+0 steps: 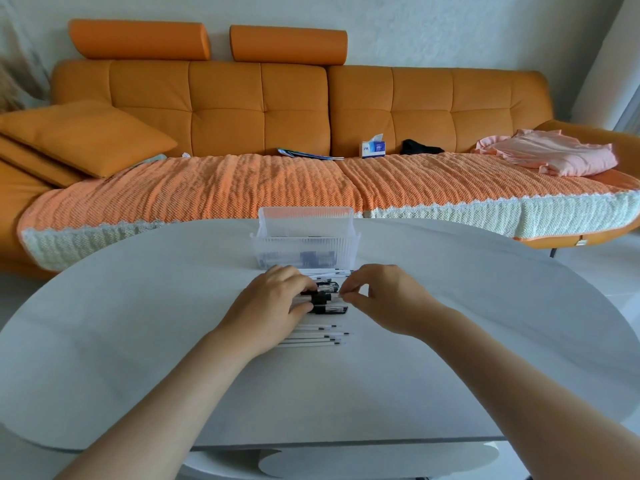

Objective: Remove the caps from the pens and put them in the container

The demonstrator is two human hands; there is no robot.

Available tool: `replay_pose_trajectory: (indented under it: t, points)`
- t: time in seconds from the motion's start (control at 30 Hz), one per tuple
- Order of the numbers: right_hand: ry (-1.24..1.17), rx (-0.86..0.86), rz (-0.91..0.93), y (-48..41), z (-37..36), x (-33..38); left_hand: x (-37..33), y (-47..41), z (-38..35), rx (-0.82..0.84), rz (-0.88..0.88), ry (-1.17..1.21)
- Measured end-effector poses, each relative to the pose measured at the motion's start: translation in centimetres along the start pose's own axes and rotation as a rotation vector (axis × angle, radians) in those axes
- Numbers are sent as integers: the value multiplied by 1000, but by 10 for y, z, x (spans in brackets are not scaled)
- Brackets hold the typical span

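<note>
Several white pens with black caps (329, 299) lie in a row on the white table (138, 323), right in front of a clear ribbed plastic container (306, 249) that holds some dark pieces. My left hand (273, 306) lies over the left ends of the pens, fingers curled on one of them. My right hand (384, 299) pinches the right end of that pen between thumb and forefinger. Closer to me, several thin white pens (318, 336) lie uncapped, with small dark tips. More white pens (332, 271) lie just behind the hands.
An orange sofa (277, 109) with a knitted cover stands behind the table. A tissue box (373, 147), a dark item, some papers and a pink garment (550, 154) lie on it. The table's rounded edges curve away on both sides.
</note>
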State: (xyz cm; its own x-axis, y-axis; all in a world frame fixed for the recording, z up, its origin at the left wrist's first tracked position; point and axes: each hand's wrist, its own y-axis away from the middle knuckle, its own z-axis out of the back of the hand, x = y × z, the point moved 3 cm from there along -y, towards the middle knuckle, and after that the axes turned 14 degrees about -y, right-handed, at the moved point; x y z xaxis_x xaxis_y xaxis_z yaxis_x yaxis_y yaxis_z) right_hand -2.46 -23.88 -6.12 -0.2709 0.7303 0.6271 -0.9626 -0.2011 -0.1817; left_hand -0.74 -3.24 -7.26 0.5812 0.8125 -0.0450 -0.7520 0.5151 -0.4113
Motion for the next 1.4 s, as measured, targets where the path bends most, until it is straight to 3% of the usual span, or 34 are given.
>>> replay_pose_trajectory:
  t: [0.2,0.43,0.57,0.87,1.17,1.4]
  points:
    - [-58,-18,36,1,-2,6,0,-2,0,74,67,44]
    - [-4,127,20,-1,-15,24,-4,-1,7,1,37,55]
    - [-20,124,10,-4,-15,26,-6,1,13,-44,15,19]
    - [1,279,1,-8,-20,35,-4,2,15,-20,6,74]
    - [107,145,133,-2,-26,34,-4,1,11,-28,13,192]
    - [102,137,158,0,-21,34,0,0,12,-30,30,209]
